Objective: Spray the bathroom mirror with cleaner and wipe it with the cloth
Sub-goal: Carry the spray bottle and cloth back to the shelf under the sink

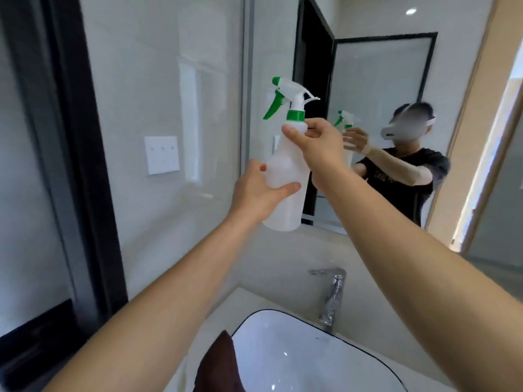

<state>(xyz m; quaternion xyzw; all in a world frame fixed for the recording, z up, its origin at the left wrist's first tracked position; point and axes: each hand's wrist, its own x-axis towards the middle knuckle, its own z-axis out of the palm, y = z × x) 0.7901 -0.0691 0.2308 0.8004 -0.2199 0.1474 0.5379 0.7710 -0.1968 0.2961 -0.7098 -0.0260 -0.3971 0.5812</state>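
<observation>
Pre-spray step: L hand grips spray bottle body, R hand pinches neck, held before mirror; cloth on basin rim; next needs finger on trigger, nozzle twd glass.

The translucent white plastic spray bottle with its green trigger looks smooth and matt. The chrome metal tap and white glossy ceramic basin shine; the dark maroon cloth on the basin's left rim looks soft.

bright, even | ceiling spot glare | edges warped | slight blur
</observation>
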